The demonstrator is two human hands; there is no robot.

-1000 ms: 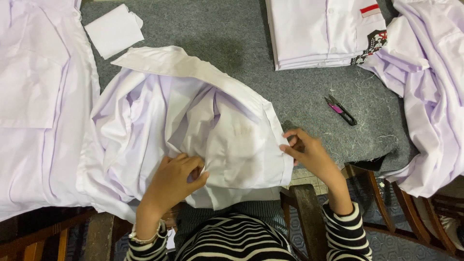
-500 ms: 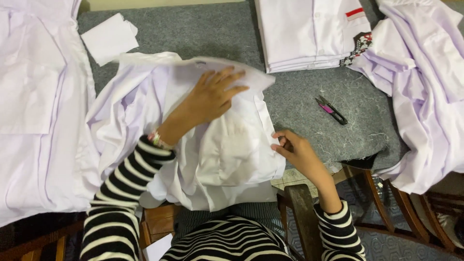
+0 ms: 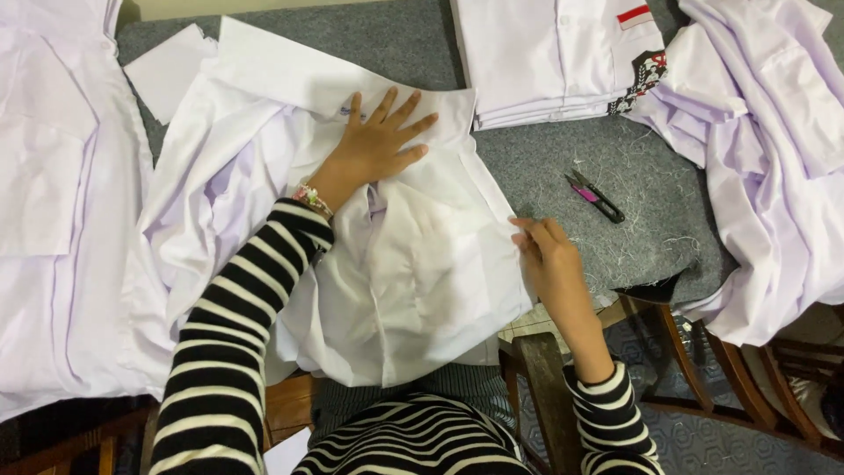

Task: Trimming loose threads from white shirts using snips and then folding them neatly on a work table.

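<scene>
A white shirt point(image 3: 413, 264) lies rumpled on the grey felt table point(image 3: 545, 167) in front of me. My left hand point(image 3: 374, 145) rests flat on it near the collar, fingers spread, pressing the cloth down. My right hand point(image 3: 545, 255) pinches the shirt's right edge between fingers and thumb, near the table's front edge. Both sleeves are black-and-white striped, and a beaded bracelet sits on my left wrist.
A folded stack of white shirts point(image 3: 545, 62) lies at the back centre. Loose white shirts are heaped at the right point(image 3: 774, 149) and left point(image 3: 53, 202). Pink-handled thread snips point(image 3: 596, 195) lie on the felt among thread scraps. A white cloth piece point(image 3: 167, 70) lies back left. Wooden chairs point(image 3: 703, 369) stand below.
My left hand has moved from the shirt's near hem up to the collar area and now lies flat. The shirt has been spread wider and flatter. My right hand keeps hold of the right edge.
</scene>
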